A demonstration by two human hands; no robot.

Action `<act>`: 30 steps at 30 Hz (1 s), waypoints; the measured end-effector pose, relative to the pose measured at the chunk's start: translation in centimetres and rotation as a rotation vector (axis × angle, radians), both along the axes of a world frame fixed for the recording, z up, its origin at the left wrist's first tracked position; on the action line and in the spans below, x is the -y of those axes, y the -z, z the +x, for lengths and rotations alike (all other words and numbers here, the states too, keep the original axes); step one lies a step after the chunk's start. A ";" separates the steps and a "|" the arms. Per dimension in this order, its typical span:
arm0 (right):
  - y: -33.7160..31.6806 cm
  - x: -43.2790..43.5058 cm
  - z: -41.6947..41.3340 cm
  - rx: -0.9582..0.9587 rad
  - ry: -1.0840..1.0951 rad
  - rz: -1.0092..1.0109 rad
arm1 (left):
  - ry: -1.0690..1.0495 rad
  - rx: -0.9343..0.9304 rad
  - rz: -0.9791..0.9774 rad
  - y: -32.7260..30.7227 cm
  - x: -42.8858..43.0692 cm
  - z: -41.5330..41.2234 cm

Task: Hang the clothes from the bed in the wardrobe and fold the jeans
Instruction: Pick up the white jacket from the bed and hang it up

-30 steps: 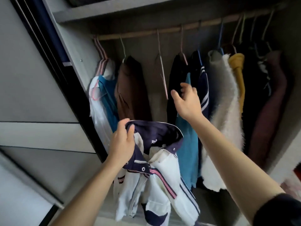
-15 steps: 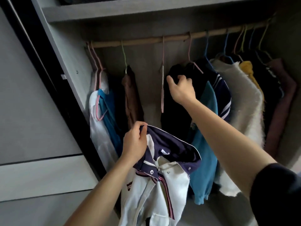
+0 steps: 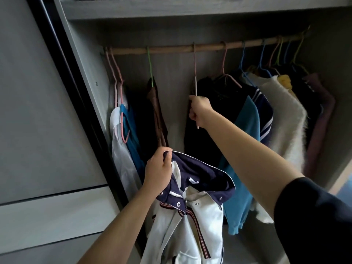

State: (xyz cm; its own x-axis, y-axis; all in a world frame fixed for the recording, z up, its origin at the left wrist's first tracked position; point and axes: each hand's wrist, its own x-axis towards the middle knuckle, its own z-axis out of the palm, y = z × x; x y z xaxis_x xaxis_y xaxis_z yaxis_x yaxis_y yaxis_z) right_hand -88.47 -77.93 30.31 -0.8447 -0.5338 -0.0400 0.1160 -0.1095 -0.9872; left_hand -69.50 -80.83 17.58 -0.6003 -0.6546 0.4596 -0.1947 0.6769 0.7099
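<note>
Left: the left hand (image 3: 159, 169) is raised low in front of the wardrobe (image 3: 91, 79) opening, thumb and fingers curled round the navy collar of a white jacket (image 3: 192, 221), pinching its edge.
Garment in hand: the white jacket hangs down from that grip below the clothes on the rail, front open. It has metal snaps on the collar band, red-and-navy striped trim down the front edge and a small label inside the neck. Its lower part runs off the bottom of the view.
Right: the right hand (image 3: 200, 111) is stretched up into the wardrobe, fingers clenched round a pink hanger (image 3: 195, 73). A dark sleeve (image 3: 314, 216) covers the upper arm.
Hanger: the pink hanger is seen edge-on and carries nothing. Its hook sits over the wooden rod (image 3: 171, 49), and one tip pokes out below the fist.
Rail, left end: two more pink hangers carry a white garment (image 3: 122, 159) and a teal garment (image 3: 131, 134), close against the side wall.
Rail, middle: a brown garment (image 3: 157, 115) on a green hanger (image 3: 150, 61) hangs just left of the gripped hanger.
Rail, right: a black garment (image 3: 205, 145), a blue shirt (image 3: 245, 130), a navy top with white stripes (image 3: 265, 111), a cream fuzzy coat (image 3: 285, 115), a yellow garment (image 3: 284, 80) and a mauve garment (image 3: 322, 115) hang close together.
Above: a grey shelf (image 3: 171, 10) spans the wardrobe over the rod.
Side: a grey sliding door (image 3: 38, 111) with a dark frame stands at the left.
</note>
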 end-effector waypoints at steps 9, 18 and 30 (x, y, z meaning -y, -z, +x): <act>4.3 -7.9 -0.1 -0.406 0.198 0.005 | 0.023 -0.069 0.074 0.5 -2.1 -1.2; 15.7 -17.5 -0.7 -0.470 0.129 0.276 | 0.070 0.119 0.101 3.0 -4.7 -3.3; 19.3 -30.4 0.3 -0.537 -0.155 0.338 | -0.093 0.399 -0.101 6.6 -5.2 -5.6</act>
